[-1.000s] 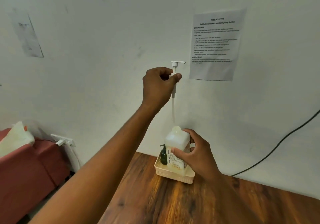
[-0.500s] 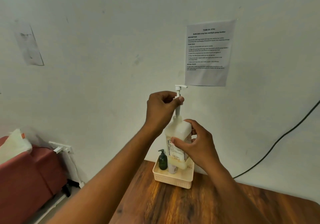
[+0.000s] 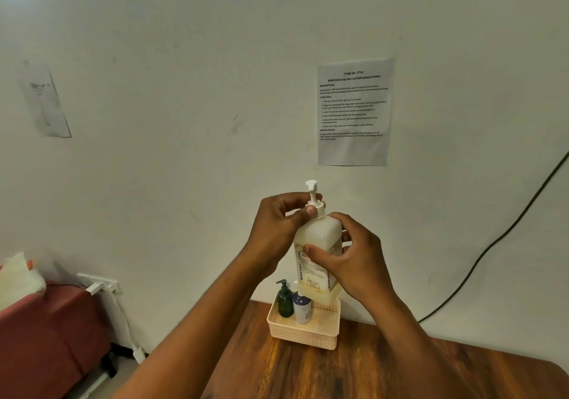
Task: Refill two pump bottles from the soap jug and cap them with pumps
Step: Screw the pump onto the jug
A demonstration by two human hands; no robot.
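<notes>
A large translucent white soap jug (image 3: 317, 238) with a printed label is held up in the air above the basket. My right hand (image 3: 354, 263) grips its body from the right. A white pump (image 3: 314, 197) sits in the jug's neck, and my left hand (image 3: 281, 229) pinches the pump's collar. Below, a cream plastic basket (image 3: 303, 332) on the wooden table (image 3: 323, 374) holds a dark green pump bottle (image 3: 284, 300) and a white bottle with a blue label (image 3: 302, 307), whose top is hidden behind the jug.
A printed task sheet (image 3: 354, 112) is taped to the white wall. A black cable (image 3: 492, 241) runs down the wall at right. At left stand a red seat (image 3: 46, 331) and a wall socket with a white plug (image 3: 98, 284).
My left hand has lowered the pump from high above the jug until its tube went inside and the collar reached the neck. The right hand lifted the jug higher above the basket.
</notes>
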